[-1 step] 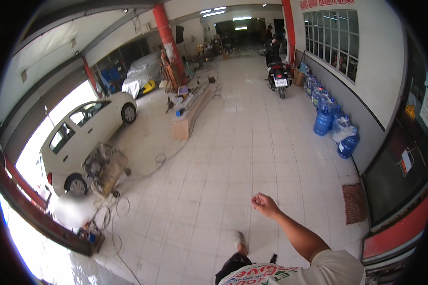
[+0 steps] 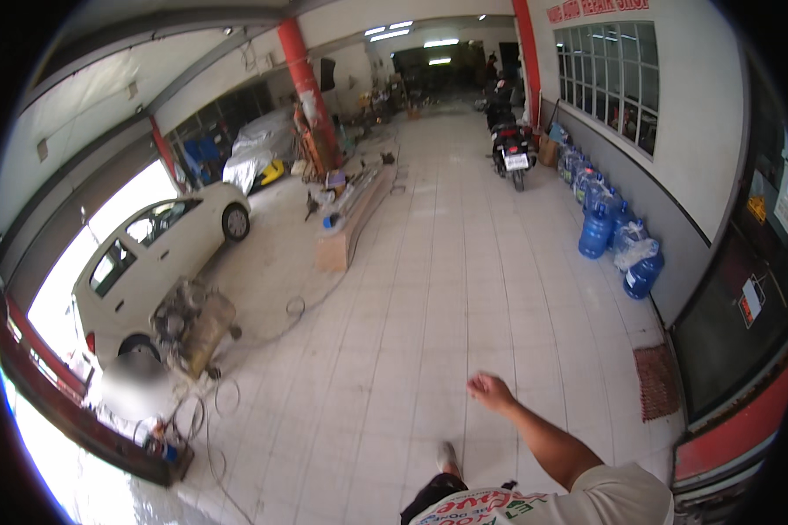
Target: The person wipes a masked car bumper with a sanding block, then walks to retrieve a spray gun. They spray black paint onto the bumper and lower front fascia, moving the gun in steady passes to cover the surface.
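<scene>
the right hand (image 2: 492, 392) hangs above the pale square-tiled floor (image 2: 394, 350), fingers loosely curled; whether around anything, i cannot tell. the left hand is unseen. at three o'clock, the reddish-brown, rectangular, coarse fabric-like mat (image 2: 655, 382) could trip the pale-shod foot (image 2: 447, 457) should its edge catch; it looks flat and mottled.

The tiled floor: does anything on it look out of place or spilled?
Yes: a thin hose or cable trails in loose loops near the air compressor; untidy, and it might trip someone. I see no clear spill.
</scene>
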Demonstrator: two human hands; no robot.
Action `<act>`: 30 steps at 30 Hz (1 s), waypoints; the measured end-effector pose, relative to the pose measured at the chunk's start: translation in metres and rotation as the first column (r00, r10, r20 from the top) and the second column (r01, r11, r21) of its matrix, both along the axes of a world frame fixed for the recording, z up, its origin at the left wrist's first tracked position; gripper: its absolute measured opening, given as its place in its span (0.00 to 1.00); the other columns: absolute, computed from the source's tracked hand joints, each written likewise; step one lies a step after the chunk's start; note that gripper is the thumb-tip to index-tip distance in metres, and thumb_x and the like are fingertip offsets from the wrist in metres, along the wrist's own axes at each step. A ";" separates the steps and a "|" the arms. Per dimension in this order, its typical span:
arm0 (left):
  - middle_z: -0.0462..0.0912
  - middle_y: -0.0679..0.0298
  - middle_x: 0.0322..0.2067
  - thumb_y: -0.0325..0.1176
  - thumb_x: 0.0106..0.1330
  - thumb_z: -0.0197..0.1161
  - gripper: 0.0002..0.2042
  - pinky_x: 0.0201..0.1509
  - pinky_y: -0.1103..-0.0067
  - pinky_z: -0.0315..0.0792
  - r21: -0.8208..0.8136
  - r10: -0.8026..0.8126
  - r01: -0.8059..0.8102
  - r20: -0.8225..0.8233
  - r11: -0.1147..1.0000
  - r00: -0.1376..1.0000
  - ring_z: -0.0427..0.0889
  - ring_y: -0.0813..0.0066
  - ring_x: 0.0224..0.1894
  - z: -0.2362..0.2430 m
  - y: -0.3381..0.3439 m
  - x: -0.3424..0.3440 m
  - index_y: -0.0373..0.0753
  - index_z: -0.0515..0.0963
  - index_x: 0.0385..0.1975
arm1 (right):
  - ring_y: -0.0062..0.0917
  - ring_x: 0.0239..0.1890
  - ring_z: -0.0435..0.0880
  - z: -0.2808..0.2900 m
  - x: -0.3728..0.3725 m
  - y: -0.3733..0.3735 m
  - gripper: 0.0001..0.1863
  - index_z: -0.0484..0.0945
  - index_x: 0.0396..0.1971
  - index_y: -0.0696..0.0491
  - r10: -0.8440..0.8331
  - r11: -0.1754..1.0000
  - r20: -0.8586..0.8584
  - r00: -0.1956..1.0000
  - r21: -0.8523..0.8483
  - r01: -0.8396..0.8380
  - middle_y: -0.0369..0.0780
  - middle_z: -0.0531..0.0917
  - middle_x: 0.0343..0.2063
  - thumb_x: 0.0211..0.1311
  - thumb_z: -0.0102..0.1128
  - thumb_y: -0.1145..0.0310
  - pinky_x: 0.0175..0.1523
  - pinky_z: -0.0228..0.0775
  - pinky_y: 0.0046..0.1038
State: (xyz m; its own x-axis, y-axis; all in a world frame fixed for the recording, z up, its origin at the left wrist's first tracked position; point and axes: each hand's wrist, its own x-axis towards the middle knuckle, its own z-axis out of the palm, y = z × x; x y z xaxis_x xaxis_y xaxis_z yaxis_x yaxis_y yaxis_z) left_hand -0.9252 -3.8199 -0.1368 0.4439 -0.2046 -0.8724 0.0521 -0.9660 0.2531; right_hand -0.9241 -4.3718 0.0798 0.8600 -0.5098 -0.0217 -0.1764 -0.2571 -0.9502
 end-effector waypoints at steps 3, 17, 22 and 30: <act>0.90 0.57 0.45 0.46 0.66 0.59 0.18 0.46 0.63 0.83 -0.064 -0.133 0.135 0.028 0.989 0.991 0.89 0.64 0.42 0.002 -0.119 0.143 0.45 0.86 0.48 | 0.42 0.40 0.89 -0.123 0.026 -0.063 0.15 0.86 0.37 0.50 -0.036 0.934 -0.427 0.903 -0.336 -0.122 0.46 0.89 0.35 0.62 0.66 0.54 0.46 0.81 0.42; 0.85 0.65 0.17 0.49 0.78 0.52 0.25 0.39 0.68 0.81 -0.491 0.127 0.232 0.592 0.840 0.796 0.87 0.71 0.26 0.088 -0.744 0.900 0.43 0.84 0.20 | 0.38 0.43 0.84 -0.248 0.112 -0.445 0.24 0.83 0.52 0.52 -0.009 0.968 -0.984 0.179 -0.053 -0.244 0.42 0.84 0.38 0.64 0.61 0.50 0.49 0.74 0.44; 0.89 0.61 0.47 0.48 0.74 0.57 0.15 0.54 0.64 0.80 -0.166 -0.697 0.878 0.550 0.449 0.461 0.85 0.61 0.53 0.015 -0.791 0.960 0.47 0.85 0.48 | 0.41 0.56 0.83 -0.317 0.475 -0.672 0.27 0.83 0.56 0.51 -0.022 0.951 -0.984 0.174 -0.074 -0.299 0.47 0.85 0.51 0.64 0.63 0.48 0.60 0.74 0.42; 0.86 0.59 0.54 0.57 0.72 0.55 0.23 0.60 0.60 0.77 0.126 -0.093 0.094 -0.016 0.988 0.996 0.84 0.53 0.55 -0.024 -0.880 1.168 0.49 0.81 0.56 | 0.40 0.36 0.88 -0.082 1.215 -0.978 0.13 0.84 0.35 0.55 -0.146 0.885 -0.183 0.972 -0.464 0.046 0.46 0.89 0.32 0.65 0.65 0.60 0.42 0.80 0.37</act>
State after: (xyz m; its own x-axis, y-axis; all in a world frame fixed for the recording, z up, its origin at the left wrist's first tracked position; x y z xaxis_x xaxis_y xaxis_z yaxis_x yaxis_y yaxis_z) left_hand 0.2430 -4.6995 -0.1604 0.4193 -0.1324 -0.8982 -0.0381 -0.9910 0.1283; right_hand 0.2912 -5.3497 -0.0026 0.8079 -0.5862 0.0601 -0.4014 -0.6220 -0.6723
